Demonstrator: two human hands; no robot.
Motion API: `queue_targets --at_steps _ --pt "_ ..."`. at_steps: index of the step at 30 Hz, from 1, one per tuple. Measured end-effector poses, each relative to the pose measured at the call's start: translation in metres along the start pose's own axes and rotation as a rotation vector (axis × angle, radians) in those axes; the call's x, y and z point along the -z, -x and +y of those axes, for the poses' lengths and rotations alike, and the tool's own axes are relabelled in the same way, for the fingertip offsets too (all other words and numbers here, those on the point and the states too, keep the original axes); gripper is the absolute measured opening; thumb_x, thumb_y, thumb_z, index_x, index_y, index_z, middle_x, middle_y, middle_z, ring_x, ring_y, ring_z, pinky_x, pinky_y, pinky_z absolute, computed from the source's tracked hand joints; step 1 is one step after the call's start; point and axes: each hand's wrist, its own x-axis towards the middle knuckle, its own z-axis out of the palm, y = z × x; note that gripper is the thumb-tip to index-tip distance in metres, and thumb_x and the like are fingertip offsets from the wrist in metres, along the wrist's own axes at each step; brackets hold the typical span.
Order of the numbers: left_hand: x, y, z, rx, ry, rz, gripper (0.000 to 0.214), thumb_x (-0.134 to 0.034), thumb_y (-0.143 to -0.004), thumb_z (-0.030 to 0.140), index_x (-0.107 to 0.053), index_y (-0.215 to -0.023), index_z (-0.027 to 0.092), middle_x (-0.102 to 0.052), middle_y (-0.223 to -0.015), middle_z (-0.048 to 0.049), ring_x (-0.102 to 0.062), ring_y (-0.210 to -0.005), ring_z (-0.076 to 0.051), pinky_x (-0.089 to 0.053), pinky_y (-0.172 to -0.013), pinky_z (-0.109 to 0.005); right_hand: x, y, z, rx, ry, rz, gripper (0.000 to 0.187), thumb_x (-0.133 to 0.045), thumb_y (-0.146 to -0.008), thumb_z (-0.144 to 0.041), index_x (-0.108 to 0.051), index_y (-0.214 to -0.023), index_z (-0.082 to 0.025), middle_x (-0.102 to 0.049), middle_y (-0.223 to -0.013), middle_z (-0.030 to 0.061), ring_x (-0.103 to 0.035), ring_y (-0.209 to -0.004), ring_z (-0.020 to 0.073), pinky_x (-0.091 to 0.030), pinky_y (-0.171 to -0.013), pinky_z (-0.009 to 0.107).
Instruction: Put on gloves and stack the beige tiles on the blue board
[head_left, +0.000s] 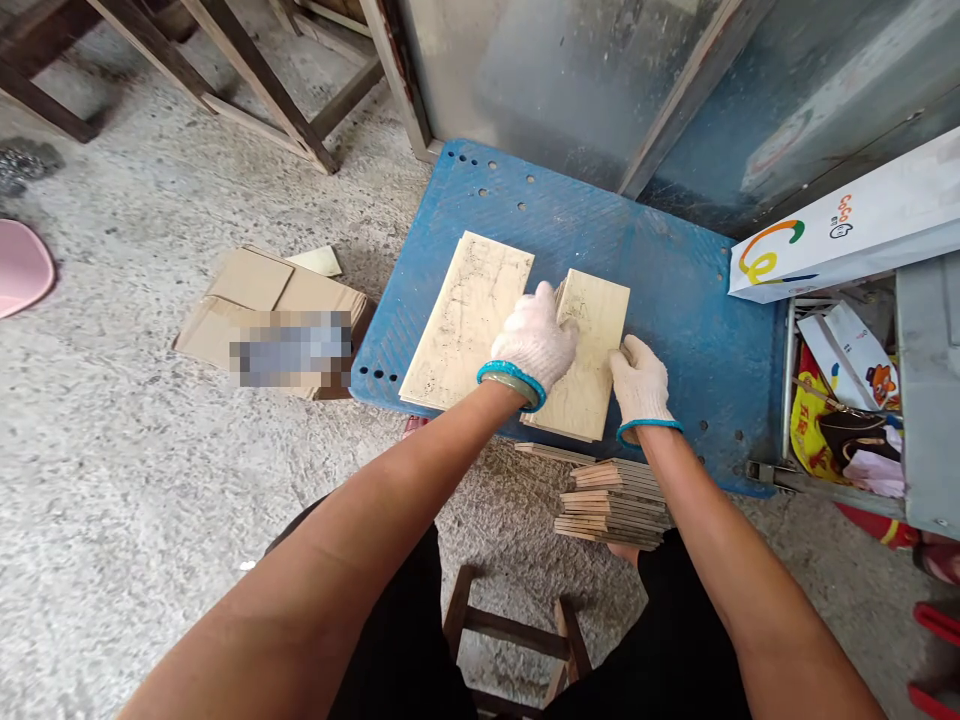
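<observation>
Two stacks of thin pale wooden boards lie on a blue plastic pallet [675, 290]. My left hand [534, 343], in a white knit glove, grips the left edge of the right stack [592, 350]. My right hand [639, 382], also gloved, presses against that stack's right edge. The left stack [465, 320] lies flat just beside my left hand, untouched. Below my right wrist, a pile of several more thin boards [615, 500] rests on my knee, at the pallet's near edge.
A flattened cardboard box [255, 300] lies on the concrete floor to the left. Wooden frame legs [255, 80] stand at the back left. A white printed box [847, 230] and a crate of packets [840, 400] sit at the right. A wooden stool [517, 630] is under me.
</observation>
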Motion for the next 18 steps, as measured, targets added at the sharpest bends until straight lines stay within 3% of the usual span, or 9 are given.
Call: queue_targets --at_steps 3,5,10,14,18 --pt "-0.009 -0.005 -0.013 0.066 -0.022 -0.217 0.035 -0.052 -0.084 0.037 -0.058 -0.111 0.016 -0.064 -0.113 -0.0166 -0.062 -0.104 -0.028 -0.051 -0.081 -0.035 0.011 0.007 -0.004 -0.141 0.038 0.037 0.055 -0.056 -0.079 -0.037 -0.06 -0.125 -0.007 -0.066 -0.119 0.0151 -0.058 -0.117 0.0277 -0.039 -0.106 0.041" --pt "-0.018 -0.004 -0.017 0.058 -0.039 -0.3 0.034 -0.052 -0.083 0.037 -0.058 -0.108 0.015 -0.065 -0.114 -0.0177 -0.061 -0.108 -0.029 -0.049 -0.085 -0.035 0.018 0.014 -0.005 -0.189 0.043 0.013 0.059 -0.056 -0.081 -0.041 -0.057 -0.128 -0.004 -0.065 -0.122 0.0169 -0.057 -0.118 0.0279 -0.038 -0.107 0.04" --pt "-0.035 0.006 -0.014 0.035 -0.038 -0.318 0.046 -0.053 -0.082 0.036 -0.049 -0.121 0.013 -0.064 -0.118 -0.0184 -0.062 -0.109 -0.03 -0.049 -0.089 -0.038 0.023 0.037 0.002 -0.185 0.061 -0.11 0.061 -0.055 -0.083 -0.051 -0.058 -0.128 -0.01 -0.06 -0.129 0.0153 -0.053 -0.123 0.0287 -0.037 -0.107 0.042" --pt "-0.04 0.01 -0.011 0.077 -0.032 -0.308 0.047 -0.054 -0.083 0.034 -0.043 -0.125 0.015 -0.063 -0.12 -0.0162 -0.062 -0.109 -0.028 -0.049 -0.089 -0.037 0.011 0.052 0.008 -0.123 -0.076 -0.279 0.051 -0.048 -0.086 -0.056 -0.063 -0.118 -0.019 -0.069 -0.115 0.0075 -0.062 -0.109 0.0244 -0.045 -0.098 0.039" --pt "-0.04 0.009 -0.014 0.064 -0.025 -0.301 0.045 -0.055 -0.083 0.033 -0.044 -0.124 0.018 -0.063 -0.12 -0.0153 -0.062 -0.109 -0.028 -0.048 -0.089 -0.037 0.001 0.053 0.007 -0.085 -0.062 -0.28 0.046 -0.048 -0.087 -0.054 -0.065 -0.113 -0.02 -0.071 -0.107 0.006 -0.065 -0.099 0.0221 -0.049 -0.091 0.036"
